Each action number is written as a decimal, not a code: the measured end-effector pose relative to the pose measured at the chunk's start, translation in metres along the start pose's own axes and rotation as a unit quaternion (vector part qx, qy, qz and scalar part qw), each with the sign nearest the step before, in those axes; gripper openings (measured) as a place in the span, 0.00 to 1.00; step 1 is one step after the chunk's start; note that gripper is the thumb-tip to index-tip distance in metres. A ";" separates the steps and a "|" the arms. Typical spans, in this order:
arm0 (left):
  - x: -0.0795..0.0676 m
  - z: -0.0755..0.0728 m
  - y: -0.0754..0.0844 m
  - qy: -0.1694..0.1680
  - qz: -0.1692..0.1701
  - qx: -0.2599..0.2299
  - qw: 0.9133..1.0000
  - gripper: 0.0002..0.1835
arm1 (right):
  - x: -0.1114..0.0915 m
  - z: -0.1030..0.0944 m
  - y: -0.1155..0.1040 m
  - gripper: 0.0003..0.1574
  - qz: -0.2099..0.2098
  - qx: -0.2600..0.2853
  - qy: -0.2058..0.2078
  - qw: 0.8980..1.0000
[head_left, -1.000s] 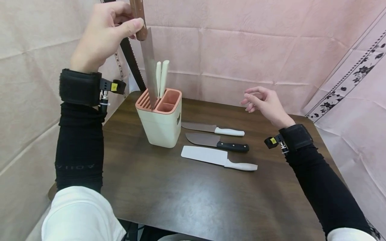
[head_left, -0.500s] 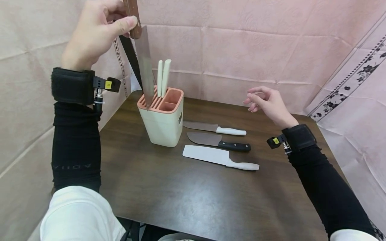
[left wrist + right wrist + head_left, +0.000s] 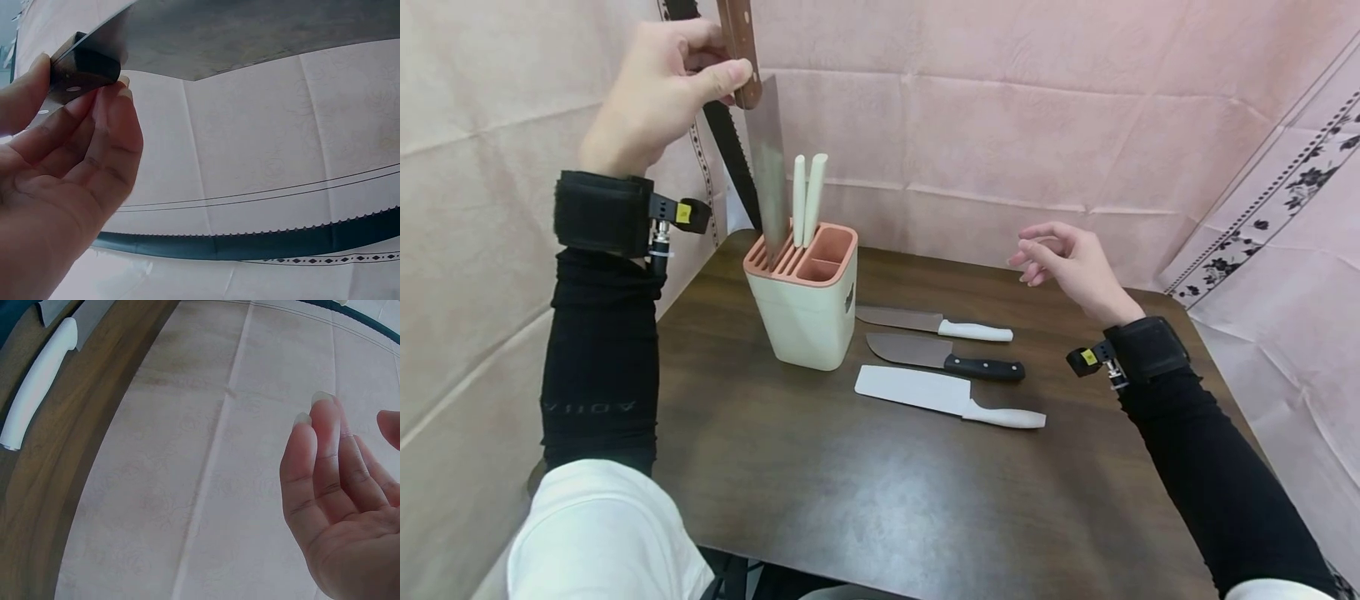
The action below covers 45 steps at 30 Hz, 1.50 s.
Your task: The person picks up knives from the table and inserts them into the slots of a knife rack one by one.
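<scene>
My left hand (image 3: 655,96) pinches the brown wooden handle (image 3: 741,54) of a kitchen knife between thumb and fingers. Its broad steel blade (image 3: 766,158) points down, and the tip overlaps the slotted left part of a cream knife block (image 3: 801,321) with an orange top. In the left wrist view the thumb lies on one side of the handle (image 3: 84,72), the fingertips on the other. Two knives with pale green handles (image 3: 812,200) stand in the block. My right hand (image 3: 1067,262) hovers over the table's back right, holding nothing, fingers loosely bent.
Right of the block lie a white-handled knife (image 3: 973,331), a black-handled knife (image 3: 985,367) and a white cleaver (image 3: 917,388) on the brown table (image 3: 820,483). A long black toothed strip (image 3: 730,154) slants behind the block. Pink cloth (image 3: 970,142) hangs behind the table.
My left hand has shifted the knife left relative to the block, its tip going from beside the compartments to over the slots. My right hand has barely moved; the view has shifted slightly.
</scene>
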<state>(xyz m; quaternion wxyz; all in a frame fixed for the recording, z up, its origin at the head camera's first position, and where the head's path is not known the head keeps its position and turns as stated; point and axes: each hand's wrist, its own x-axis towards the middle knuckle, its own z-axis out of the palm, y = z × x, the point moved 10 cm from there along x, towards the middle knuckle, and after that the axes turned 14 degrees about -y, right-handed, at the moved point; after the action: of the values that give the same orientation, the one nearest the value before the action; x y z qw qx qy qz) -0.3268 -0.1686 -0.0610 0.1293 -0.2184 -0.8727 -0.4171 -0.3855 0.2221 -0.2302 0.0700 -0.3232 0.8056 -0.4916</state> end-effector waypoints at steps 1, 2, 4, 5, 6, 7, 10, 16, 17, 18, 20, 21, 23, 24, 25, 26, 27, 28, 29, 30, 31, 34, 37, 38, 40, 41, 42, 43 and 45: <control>0.000 0.000 -0.001 -0.001 -0.001 0.000 1.000 0.20 | 0.000 0.000 0.000 0.19 0.001 -0.002 0.000 1.000; 0.001 0.001 -0.002 -0.002 0.001 0.000 1.000 0.20 | -0.001 0.000 0.001 0.19 0.002 -0.002 0.000 1.000; 0.002 0.002 -0.003 -0.005 0.001 0.002 1.000 0.21 | -0.002 -0.001 0.002 0.20 0.005 -0.002 0.001 1.000; 0.003 0.003 -0.004 -0.005 0.002 0.001 1.000 0.21 | -0.002 -0.001 0.003 0.20 0.006 -0.001 0.002 1.000; 0.003 0.003 -0.004 -0.006 0.003 0.000 1.000 0.21 | -0.003 -0.001 0.003 0.20 0.008 0.000 0.003 1.000; 0.003 0.003 -0.005 -0.007 0.004 0.001 1.000 0.21 | -0.003 -0.002 0.004 0.20 0.010 0.002 0.003 1.000; 0.003 0.004 -0.006 -0.008 0.007 0.002 1.000 0.21 | -0.005 -0.002 0.005 0.20 0.014 0.006 0.003 1.000; 0.004 0.005 -0.005 -0.007 0.011 0.009 1.000 0.20 | -0.007 -0.004 0.004 0.19 0.007 0.005 0.003 1.000; 0.005 0.006 -0.005 -0.008 0.012 0.009 1.000 0.20 | -0.007 -0.004 0.004 0.19 0.006 0.006 0.002 1.000; 0.005 0.006 -0.004 -0.009 0.014 0.009 1.000 0.20 | -0.007 -0.004 0.004 0.19 0.004 0.005 0.002 1.000; 0.006 0.008 -0.003 -0.013 0.016 0.007 1.000 0.20 | -0.008 -0.005 0.004 0.18 0.002 0.007 0.002 1.000; 0.006 0.009 -0.003 -0.015 0.014 0.007 1.000 0.20 | -0.008 -0.005 0.004 0.18 0.002 0.008 0.001 1.000; 0.007 0.011 -0.004 -0.018 0.010 0.009 1.000 0.21 | -0.008 -0.005 0.005 0.18 0.002 0.007 0.001 1.000; 0.007 0.012 -0.005 -0.020 0.006 0.009 1.000 0.21 | -0.008 -0.006 0.005 0.18 0.003 0.005 0.001 1.000; 0.007 0.013 -0.007 -0.021 0.002 0.012 1.000 0.21 | -0.008 -0.006 0.006 0.18 0.003 0.005 0.001 1.000; 0.007 0.014 -0.008 -0.023 -0.002 0.015 1.000 0.22 | -0.009 -0.006 0.006 0.18 0.004 0.003 0.002 1.000; 0.006 0.016 -0.010 -0.026 -0.008 0.020 0.999 0.22 | -0.009 -0.006 0.006 0.19 0.005 0.000 0.002 1.000; 0.006 0.017 -0.012 -0.029 -0.011 0.021 0.999 0.22 | -0.009 -0.006 0.006 0.19 0.006 -0.001 0.002 1.000; 0.006 0.018 -0.013 -0.033 -0.012 0.021 0.999 0.22 | -0.009 -0.006 0.007 0.19 0.006 -0.002 0.003 1.000; 0.006 0.019 -0.015 -0.038 -0.015 0.021 0.999 0.21 | -0.010 -0.006 0.007 0.18 0.007 -0.001 0.003 1.000; 0.005 0.020 -0.018 -0.042 -0.019 0.023 0.999 0.21 | -0.010 -0.006 0.007 0.18 0.008 -0.001 0.004 1.000; 0.004 0.024 -0.024 -0.055 -0.025 0.022 0.998 0.20 | -0.011 -0.006 0.008 0.18 0.007 0.001 0.005 1.000; 0.003 0.027 -0.030 -0.065 -0.034 0.034 0.997 0.19 | -0.011 -0.006 0.008 0.17 0.006 -0.004 0.005 1.000; 0.003 0.028 -0.032 -0.067 -0.036 0.037 0.996 0.19 | -0.011 -0.006 0.008 0.17 0.005 -0.004 0.004 1.000; 0.003 0.030 -0.036 -0.074 -0.040 0.041 0.996 0.19 | -0.012 -0.006 0.009 0.18 0.007 -0.008 0.005 1.000; 0.003 0.032 -0.038 -0.077 -0.042 0.047 0.995 0.19 | -0.012 -0.006 0.009 0.18 0.008 -0.007 0.005 1.000; 0.002 0.033 -0.040 -0.080 -0.044 0.049 0.995 0.20 | -0.013 -0.005 0.010 0.18 0.010 -0.007 0.005 1.000; 0.002 0.034 -0.043 -0.083 -0.047 0.048 0.994 0.20 | -0.013 -0.005 0.010 0.18 0.011 -0.008 0.004 1.000; 0.001 0.038 -0.046 -0.091 -0.050 0.050 0.993 0.20 | -0.014 -0.005 0.011 0.18 0.013 -0.010 0.003 1.000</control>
<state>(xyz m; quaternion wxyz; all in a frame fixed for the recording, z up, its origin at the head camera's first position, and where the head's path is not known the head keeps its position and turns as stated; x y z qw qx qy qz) -0.3523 -0.1645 -0.1148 0.0389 -0.2054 -0.9102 -0.3576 -0.3814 0.2373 -0.2401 0.0705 -0.3118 0.8146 -0.4839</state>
